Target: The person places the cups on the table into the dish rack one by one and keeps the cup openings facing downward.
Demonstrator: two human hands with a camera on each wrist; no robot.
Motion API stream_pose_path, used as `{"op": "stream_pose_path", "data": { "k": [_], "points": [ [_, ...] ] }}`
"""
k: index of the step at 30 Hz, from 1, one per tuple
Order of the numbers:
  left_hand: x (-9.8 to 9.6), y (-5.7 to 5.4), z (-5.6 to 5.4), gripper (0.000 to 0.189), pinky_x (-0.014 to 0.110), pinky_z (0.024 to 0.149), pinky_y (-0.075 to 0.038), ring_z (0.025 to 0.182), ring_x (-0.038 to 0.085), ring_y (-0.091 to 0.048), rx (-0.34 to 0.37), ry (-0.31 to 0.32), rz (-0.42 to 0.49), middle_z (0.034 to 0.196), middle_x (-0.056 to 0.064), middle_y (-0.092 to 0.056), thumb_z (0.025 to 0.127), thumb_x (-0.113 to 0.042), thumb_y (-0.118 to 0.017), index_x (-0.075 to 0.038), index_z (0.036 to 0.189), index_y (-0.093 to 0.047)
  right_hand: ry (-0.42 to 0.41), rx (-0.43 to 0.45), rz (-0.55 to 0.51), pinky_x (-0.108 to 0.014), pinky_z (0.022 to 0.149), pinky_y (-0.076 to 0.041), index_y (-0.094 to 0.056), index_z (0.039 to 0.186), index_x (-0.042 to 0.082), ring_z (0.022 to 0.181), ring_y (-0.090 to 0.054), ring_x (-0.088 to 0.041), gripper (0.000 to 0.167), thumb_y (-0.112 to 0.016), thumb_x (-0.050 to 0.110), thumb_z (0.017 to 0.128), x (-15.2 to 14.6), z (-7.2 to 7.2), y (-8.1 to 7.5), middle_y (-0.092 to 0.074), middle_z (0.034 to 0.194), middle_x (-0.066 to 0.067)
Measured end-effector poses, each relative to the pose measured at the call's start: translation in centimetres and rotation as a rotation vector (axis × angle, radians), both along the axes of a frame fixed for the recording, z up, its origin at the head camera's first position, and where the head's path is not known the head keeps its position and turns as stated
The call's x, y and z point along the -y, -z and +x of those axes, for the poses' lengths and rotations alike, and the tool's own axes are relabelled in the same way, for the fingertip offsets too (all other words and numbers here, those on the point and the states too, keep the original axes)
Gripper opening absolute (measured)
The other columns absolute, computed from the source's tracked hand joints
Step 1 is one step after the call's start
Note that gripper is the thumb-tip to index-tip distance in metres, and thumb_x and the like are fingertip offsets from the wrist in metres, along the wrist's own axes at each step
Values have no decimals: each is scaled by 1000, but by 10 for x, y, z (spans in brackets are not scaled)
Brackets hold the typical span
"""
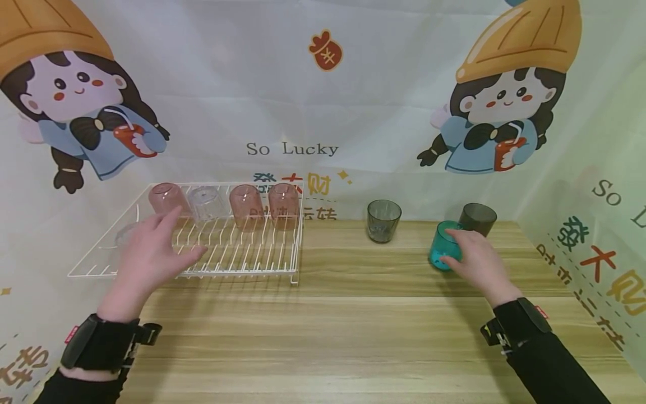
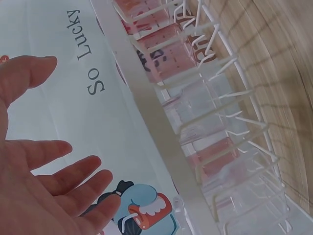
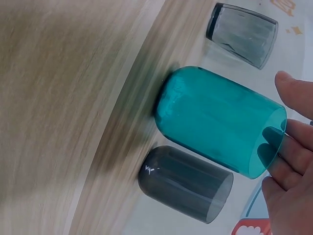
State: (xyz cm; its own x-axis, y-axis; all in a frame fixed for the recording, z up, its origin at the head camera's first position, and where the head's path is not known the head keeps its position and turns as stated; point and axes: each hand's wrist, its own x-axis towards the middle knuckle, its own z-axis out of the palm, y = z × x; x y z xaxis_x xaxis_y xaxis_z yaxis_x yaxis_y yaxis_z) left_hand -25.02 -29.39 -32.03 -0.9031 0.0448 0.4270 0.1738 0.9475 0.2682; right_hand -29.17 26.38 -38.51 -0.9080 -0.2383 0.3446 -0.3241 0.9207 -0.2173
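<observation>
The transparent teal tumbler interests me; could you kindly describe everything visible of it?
The transparent teal tumbler looks like smooth glass or plastic, with a rounded base and open mouth. It stands upright on the light wood-grain table, before a dark grey translucent tumbler. The right hand is at its rim; fingers show through the wall, contact unclear.

Head view bright, even; soft shadows on table point(image 1: 353, 342); wrist views dimmer, greyer.

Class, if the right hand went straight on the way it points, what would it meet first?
Probably the teal cup, close at the right hand; whether they touch is unclear.
</observation>
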Motion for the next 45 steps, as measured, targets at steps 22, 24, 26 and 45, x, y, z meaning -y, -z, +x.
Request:
{"op": "stream_pose_path", "data": {
  "k": [22,24,26,45],
  "points": [
    [-20,6,5,86,66,94,-38,119,50,-42,7,77,3,133,33,-45,74,-34,-76,5,140,-38,-4,-47,69,-53,112,-33,-53,127,-6,113,-53,-45,47,-67,10,85,2,-5,10,-60,119,-29],
    [-23,8,5,86,67,94,-38,118,51,-43,16,77,4,133,33,-45,75,-35,-76,5,141,-38,2,-63,69,-53,111,-34,-55,125,-7,110,-54,-45,44,-67,9,86,3,-5,11,-62,116,-29],
    [-25,9,5,87,68,95,-37,119,51,-42,33,76,12,134,34,-44,75,-36,-76,3,142,-37,12,-86,65,-54,107,-37,-57,121,-7,107,-56,-45,40,-66,7,86,4,-5,11,-63,111,-29],
    [-50,16,7,85,65,98,-37,121,47,-44,20,138,47,135,30,-46,74,-36,-77,0,141,-39,68,-165,20,-53,104,-42,-63,110,-7,91,-62,-43,25,-62,0,86,7,3,11,-67,98,-27]
  ]
}}
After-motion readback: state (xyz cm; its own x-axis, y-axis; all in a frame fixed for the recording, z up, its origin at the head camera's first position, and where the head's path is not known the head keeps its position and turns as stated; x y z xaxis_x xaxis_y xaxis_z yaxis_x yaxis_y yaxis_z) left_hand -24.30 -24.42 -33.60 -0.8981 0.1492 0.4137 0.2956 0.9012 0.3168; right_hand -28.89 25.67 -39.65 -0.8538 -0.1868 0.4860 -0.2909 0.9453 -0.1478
